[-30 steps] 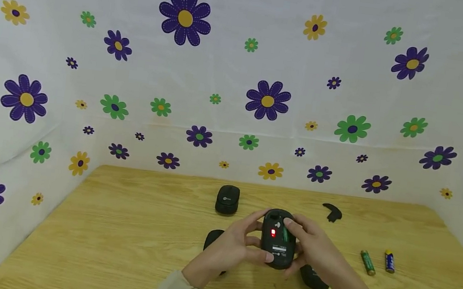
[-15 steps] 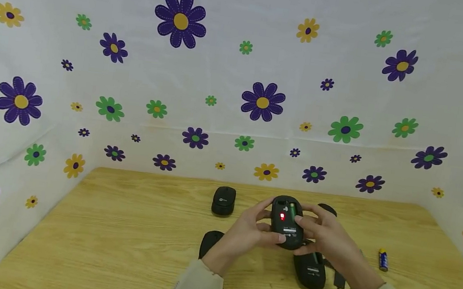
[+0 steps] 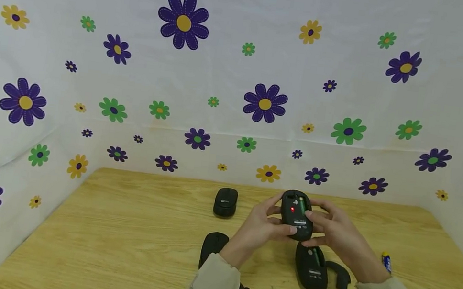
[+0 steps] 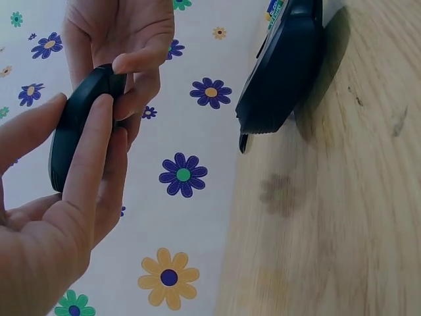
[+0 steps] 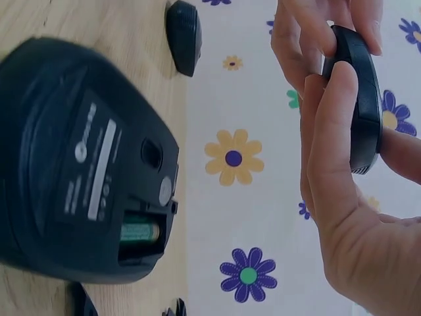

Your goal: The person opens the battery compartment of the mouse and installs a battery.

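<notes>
Both hands hold a black computer mouse [image 3: 290, 221] above the table, underside toward me, a small red light glowing on it. A green battery [image 3: 302, 205] lies in its open slot. My left hand [image 3: 259, 227] grips the left side, thumb on the lower underside. From the right, my right hand [image 3: 337, 230] grips it too, its thumb beside the battery slot. In the wrist views, fingers of both hands wrap the mouse's edges [image 4: 77, 125]. Below the hands, a second upturned mouse [image 3: 311, 276] rests on the table, a green battery [image 5: 139, 232] in its open compartment.
More black mice stand at the back [image 3: 226, 202] and by the left forearm, the nearer mouse [image 3: 212, 247] partly covered. Loose black pieces, one a curved cover [image 3: 342, 275], lie near the right sleeve. A blue-and-yellow battery [image 3: 386, 261] shows past the right wrist. Flowered cloth [image 3: 205, 74] encloses the table.
Both hands have moved up and to the right with the mouse. The right thumb has slid down from the slot's upper end, exposing more of the battery. The loose green battery is hidden now.
</notes>
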Demonstrator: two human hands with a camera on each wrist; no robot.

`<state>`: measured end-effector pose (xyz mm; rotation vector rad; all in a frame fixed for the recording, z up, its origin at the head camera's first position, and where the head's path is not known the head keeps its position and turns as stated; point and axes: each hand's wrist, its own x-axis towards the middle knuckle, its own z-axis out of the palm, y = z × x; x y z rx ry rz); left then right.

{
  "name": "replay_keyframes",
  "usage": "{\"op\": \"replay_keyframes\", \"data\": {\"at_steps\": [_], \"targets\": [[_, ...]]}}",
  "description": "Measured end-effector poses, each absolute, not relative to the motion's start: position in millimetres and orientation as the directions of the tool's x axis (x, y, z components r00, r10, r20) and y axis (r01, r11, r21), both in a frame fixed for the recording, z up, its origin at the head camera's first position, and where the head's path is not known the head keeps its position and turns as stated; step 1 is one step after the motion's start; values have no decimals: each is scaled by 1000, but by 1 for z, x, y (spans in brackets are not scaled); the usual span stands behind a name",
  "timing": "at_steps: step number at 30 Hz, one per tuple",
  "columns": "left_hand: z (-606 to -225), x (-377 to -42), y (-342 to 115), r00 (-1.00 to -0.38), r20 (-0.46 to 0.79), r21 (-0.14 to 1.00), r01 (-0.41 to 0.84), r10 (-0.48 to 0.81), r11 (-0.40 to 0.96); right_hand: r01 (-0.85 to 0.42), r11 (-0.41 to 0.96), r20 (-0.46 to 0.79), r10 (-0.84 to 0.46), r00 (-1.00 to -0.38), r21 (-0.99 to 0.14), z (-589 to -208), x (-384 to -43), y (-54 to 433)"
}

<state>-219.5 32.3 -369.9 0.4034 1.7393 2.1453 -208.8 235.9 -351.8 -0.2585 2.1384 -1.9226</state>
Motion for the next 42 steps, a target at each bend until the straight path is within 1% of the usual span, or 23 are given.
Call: {"op": "replay_keyframes", "data": {"at_steps": [9,14,24,32,42], "targets": [[-378,-230,47,-939,-20,971,-100,342,-218,44,110,-76,-300,-951,-993,-356,-221,246],[-380,-234,53,-956,-49,969,-115,289,-218,72,118,-105,-297,-949,-990,-358,-228,250],[-386,-240,63,-960,-97,964,-156,262,-214,118,136,-152,-279,-948,-984,-364,-238,257],[-386,-244,71,-965,-123,975,-162,232,-155,175,160,-210,-242,-947,-971,-367,-248,263],[-388,-248,79,-961,-188,973,-211,201,-98,244,206,-284,-198,-938,-948,-370,-259,269]]}}
